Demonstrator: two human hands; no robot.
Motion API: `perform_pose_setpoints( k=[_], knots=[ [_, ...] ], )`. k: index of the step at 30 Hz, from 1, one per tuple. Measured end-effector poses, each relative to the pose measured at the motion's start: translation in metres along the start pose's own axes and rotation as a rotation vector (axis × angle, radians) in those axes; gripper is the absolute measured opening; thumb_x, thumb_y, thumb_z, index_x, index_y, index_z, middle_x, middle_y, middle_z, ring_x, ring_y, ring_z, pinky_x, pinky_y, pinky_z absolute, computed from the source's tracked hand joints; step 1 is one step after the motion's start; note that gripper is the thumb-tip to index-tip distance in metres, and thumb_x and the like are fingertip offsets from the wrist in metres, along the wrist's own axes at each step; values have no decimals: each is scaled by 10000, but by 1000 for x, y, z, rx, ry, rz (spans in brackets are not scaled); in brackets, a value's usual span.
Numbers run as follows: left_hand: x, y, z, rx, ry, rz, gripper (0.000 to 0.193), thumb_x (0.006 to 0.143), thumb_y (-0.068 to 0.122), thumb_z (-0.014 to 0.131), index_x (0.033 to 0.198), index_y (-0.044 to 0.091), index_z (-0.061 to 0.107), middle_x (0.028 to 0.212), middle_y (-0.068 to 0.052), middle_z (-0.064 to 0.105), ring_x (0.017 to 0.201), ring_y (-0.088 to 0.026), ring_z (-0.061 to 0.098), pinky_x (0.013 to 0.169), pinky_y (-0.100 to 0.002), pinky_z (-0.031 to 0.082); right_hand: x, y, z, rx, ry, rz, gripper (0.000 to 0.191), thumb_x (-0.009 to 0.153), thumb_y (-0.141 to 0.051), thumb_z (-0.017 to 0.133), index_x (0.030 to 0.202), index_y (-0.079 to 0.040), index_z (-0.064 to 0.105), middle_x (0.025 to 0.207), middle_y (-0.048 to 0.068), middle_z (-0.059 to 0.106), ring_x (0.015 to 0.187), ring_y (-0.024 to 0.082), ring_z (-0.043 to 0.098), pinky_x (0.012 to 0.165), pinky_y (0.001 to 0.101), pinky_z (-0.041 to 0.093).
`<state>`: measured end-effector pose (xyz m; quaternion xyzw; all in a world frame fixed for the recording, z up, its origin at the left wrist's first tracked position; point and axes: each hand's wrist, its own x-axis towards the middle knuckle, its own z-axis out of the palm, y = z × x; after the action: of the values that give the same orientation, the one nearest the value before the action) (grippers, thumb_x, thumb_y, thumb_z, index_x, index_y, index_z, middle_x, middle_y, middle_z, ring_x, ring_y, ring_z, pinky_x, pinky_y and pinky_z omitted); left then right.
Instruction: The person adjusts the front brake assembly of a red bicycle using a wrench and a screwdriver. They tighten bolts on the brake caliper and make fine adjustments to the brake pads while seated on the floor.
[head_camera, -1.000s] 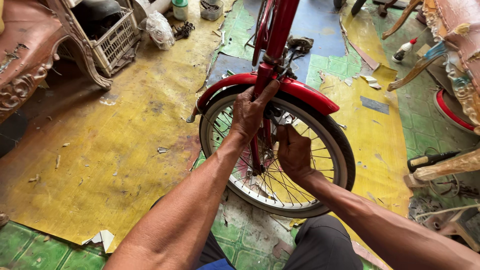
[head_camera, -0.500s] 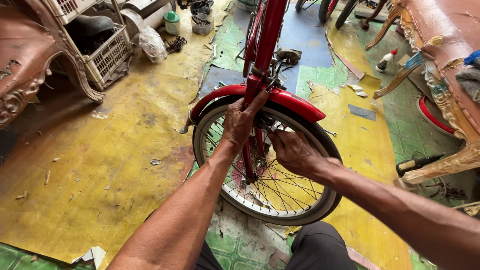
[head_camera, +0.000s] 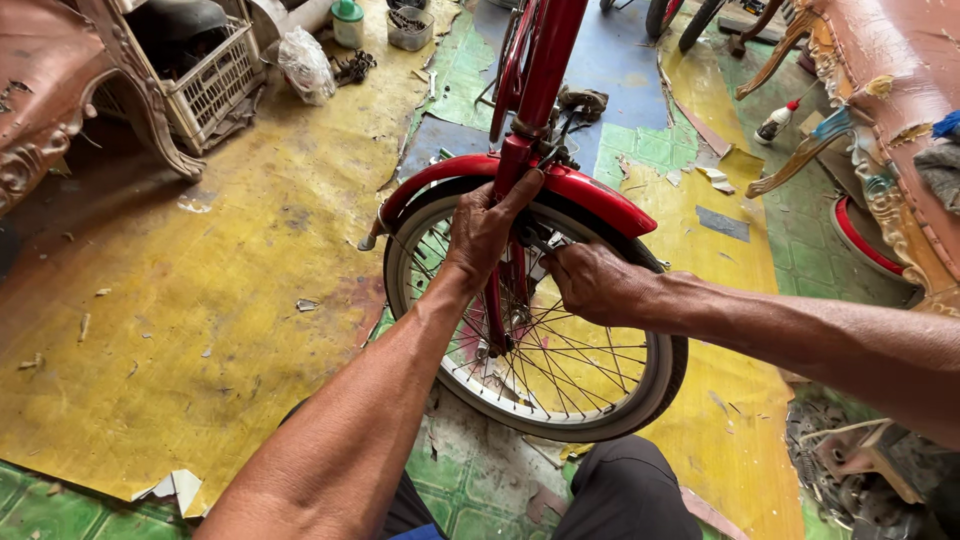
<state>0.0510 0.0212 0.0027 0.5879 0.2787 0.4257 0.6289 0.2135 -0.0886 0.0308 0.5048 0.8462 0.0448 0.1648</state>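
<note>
Work in hand, as I judge it: a fitting at the top of the front wheel of a red bicycle, where the fork meets the red mudguard. The bicycle stands upright on the floor, which is covered in worn yellow sheet and green tiles, and the wheel is directly in front of my knees. My left hand is at the upper fork, just below the mudguard. Its grip is closed around the fork blade, with the thumb stretched up against the mudguard's lower edge. My right hand lies just beside it, to the right of the fork and in front of the spokes, knuckles towards me. Its grip is curled closed. A small dark part shows between the two hands, but I cannot tell whether the right fingers actually clamp it or only press against it, because the hand hides the contact. Both hands sit inside the arc of the mudguard and above the hub, close together but not touching. In my judgement, a further move at this point calls for the left grip to steady the fork while the right hand does the fine work, and for the fingers to stay out of the spokes. Off to the left, well apart from the wheel, a white plastic basket sits under a carved wooden frame.
</note>
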Motion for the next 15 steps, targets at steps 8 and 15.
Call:
perform_pose_setpoints(
  k=[8, 15],
  knots=[
    [4, -5, -1, -45, 2, 10, 564, 786, 682, 704, 917, 143, 799, 776, 16, 732, 737, -108, 674, 670, -329, 536, -1, 2, -10, 328, -71, 260, 280, 1013, -85, 521, 1123, 142, 641, 750, 181, 607, 620, 258, 597, 547, 392, 477],
    [5, -8, -3, 2, 32, 19, 564, 795, 697, 683, 886, 151, 789, 737, 21, 702, 692, -109, 636, 627, -339, 509, -1, 7, -5, -507, 130, -282, 307, 905, -78, 522, 1041, 157, 666, 617, 52, 559, 521, 163, 503, 443, 339, 443]
  ],
)
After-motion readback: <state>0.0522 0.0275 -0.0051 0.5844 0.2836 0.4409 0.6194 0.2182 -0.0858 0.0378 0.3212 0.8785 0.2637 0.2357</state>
